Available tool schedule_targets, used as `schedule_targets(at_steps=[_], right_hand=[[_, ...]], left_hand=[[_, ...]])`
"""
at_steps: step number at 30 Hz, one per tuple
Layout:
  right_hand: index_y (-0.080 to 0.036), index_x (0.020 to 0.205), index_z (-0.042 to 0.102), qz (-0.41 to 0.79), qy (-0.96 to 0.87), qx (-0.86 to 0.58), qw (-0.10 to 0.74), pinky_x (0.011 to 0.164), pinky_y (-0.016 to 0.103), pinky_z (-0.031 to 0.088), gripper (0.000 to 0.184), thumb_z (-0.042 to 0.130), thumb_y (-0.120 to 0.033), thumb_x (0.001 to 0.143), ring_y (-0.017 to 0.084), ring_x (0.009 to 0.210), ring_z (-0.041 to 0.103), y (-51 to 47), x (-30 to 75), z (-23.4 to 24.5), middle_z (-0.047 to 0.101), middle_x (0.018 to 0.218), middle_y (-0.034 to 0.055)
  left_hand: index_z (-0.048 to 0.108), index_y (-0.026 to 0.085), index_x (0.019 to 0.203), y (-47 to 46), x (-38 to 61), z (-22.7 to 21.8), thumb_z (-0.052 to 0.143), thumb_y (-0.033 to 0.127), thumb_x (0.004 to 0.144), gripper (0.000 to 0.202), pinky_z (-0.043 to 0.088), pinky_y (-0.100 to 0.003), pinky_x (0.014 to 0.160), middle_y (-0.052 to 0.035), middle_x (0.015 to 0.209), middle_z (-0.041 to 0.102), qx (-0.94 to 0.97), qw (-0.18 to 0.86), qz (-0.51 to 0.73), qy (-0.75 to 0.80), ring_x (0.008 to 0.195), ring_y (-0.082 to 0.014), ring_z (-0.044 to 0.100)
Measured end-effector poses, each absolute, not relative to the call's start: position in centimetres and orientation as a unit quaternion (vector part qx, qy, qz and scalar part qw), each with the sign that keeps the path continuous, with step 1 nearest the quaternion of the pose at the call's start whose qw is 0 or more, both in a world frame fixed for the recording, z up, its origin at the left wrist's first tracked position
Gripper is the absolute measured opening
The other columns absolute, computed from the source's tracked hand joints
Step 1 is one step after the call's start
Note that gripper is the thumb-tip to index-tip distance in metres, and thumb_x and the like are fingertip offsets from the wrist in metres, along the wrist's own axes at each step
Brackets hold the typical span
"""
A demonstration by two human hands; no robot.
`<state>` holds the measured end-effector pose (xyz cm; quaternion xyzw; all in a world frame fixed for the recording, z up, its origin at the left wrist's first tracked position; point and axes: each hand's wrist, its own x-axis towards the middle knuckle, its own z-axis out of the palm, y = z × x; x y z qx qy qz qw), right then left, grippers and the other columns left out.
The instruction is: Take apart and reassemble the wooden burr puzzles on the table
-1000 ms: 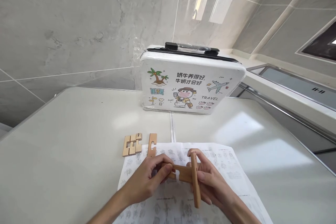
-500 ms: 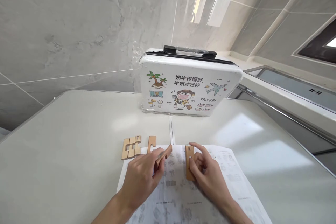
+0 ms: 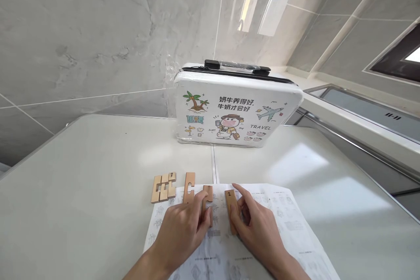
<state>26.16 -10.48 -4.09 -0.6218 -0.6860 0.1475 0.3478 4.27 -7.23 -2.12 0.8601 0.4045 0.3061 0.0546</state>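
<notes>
My left hand (image 3: 183,232) pinches a notched wooden puzzle piece (image 3: 207,196) and presses it flat onto a printed instruction sheet (image 3: 282,218). My right hand (image 3: 256,227) holds a second wooden piece marked "2" (image 3: 230,210) flat on the same sheet, a little to the right. Both pieces lie upright side by side, apart from each other. Left of them rests a C-shaped wooden piece (image 3: 189,187), and further left a group of several notched pieces (image 3: 163,187), one marked "3".
A white printed case with a black handle (image 3: 238,107), wrapped in clear film, stands at the back of the white table (image 3: 82,175) against a grey tiled wall. A seam (image 3: 213,164) divides the tabletop. A ledge and metal rail (image 3: 354,127) run along the right.
One second ago both hands held two pieces crossed together above the sheet. They have come apart, and each hand has laid its piece down flat on the sheet beside the others.
</notes>
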Motion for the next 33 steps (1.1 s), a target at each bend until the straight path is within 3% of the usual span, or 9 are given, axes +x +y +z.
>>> schedule_targets(at_steps=[4,8,13,17,20,22,28,33], right_hand=[[-0.020,0.135,0.057,0.098,-0.696,-0.622,0.345,0.051,0.025,0.045,0.033,0.051,-0.033,0.105,0.015,0.052,0.062,-10.5,25.9,-4.5,0.067,0.070,-0.0046],[-0.021,0.131,0.058,0.086,-0.703,-0.615,0.345,0.050,0.025,0.044,0.030,0.052,-0.034,0.106,0.014,0.050,0.060,-10.6,25.7,-4.6,0.061,0.067,-0.0058],[-0.024,0.131,0.056,0.125,-0.716,-0.584,0.362,0.055,0.028,0.051,0.027,0.053,-0.031,0.106,0.016,0.058,0.062,-10.7,25.6,-4.0,0.066,0.080,-0.0017],[-0.025,0.134,0.054,0.167,-0.749,-0.528,0.365,0.076,0.036,0.061,0.030,0.057,-0.024,0.104,0.022,0.089,0.069,-10.7,25.4,-3.3,0.071,0.109,0.0074],[-0.025,0.143,0.050,0.187,-0.786,-0.485,0.335,0.096,0.045,0.060,0.044,0.062,-0.021,0.101,0.029,0.117,0.064,-10.8,25.5,-3.0,0.066,0.131,0.0124],[-0.024,0.148,0.048,0.190,-0.803,-0.469,0.316,0.103,0.049,0.059,0.052,0.065,-0.021,0.099,0.031,0.125,0.060,-10.7,25.6,-3.1,0.062,0.139,0.0137],[-0.024,0.143,0.055,0.155,-0.807,-0.470,0.323,0.095,0.046,0.063,0.039,0.060,-0.021,0.105,0.029,0.117,0.066,-10.4,25.5,-3.6,0.067,0.134,0.0137],[-0.023,0.127,0.063,0.136,-0.788,-0.483,0.356,0.085,0.042,0.064,0.021,0.055,-0.019,0.108,0.026,0.103,0.070,-10.0,24.8,-3.5,0.074,0.121,0.0109]], left_hand=[[0.054,0.021,0.119,-7.1,4.3,-1.6,0.054,0.015,0.100,0.019,0.049,-0.029,0.059,0.0055,0.067,0.060,0.870,0.059,0.309,0.380,0.058,-0.0171,0.061],[0.057,0.021,0.112,-6.9,4.2,-1.1,0.065,0.021,0.096,0.018,0.053,-0.042,0.082,-0.0041,0.091,0.067,0.892,0.048,0.284,0.349,0.085,-0.0258,0.064],[0.058,0.020,0.110,-6.5,3.7,-1.3,0.073,0.029,0.097,0.022,0.048,-0.043,0.083,-0.0048,0.096,0.067,0.896,0.040,0.267,0.353,0.090,-0.0270,0.062],[0.058,0.019,0.113,-6.1,3.3,-1.4,0.071,0.026,0.099,0.021,0.045,-0.042,0.086,-0.0046,0.098,0.068,0.891,0.020,0.270,0.364,0.095,-0.0277,0.062],[0.058,0.020,0.112,-5.9,3.1,-1.2,0.063,0.022,0.104,0.009,0.043,-0.041,0.085,-0.0029,0.094,0.068,0.885,0.013,0.279,0.372,0.093,-0.0260,0.062],[0.058,0.021,0.110,-5.7,3.0,-1.1,0.057,0.020,0.106,0.004,0.043,-0.040,0.083,-0.0018,0.091,0.068,0.881,0.013,0.285,0.378,0.089,-0.0245,0.061],[0.059,0.020,0.112,-5.7,3.1,-1.1,0.053,0.018,0.107,0.008,0.046,-0.040,0.085,-0.0033,0.098,0.069,0.870,0.021,0.302,0.390,0.092,-0.0235,0.062],[0.060,0.021,0.123,-5.9,3.4,-1.1,0.058,0.020,0.104,0.019,0.051,-0.043,0.097,-0.0093,0.120,0.069,0.879,0.058,0.298,0.368,0.116,-0.0270,0.062]])
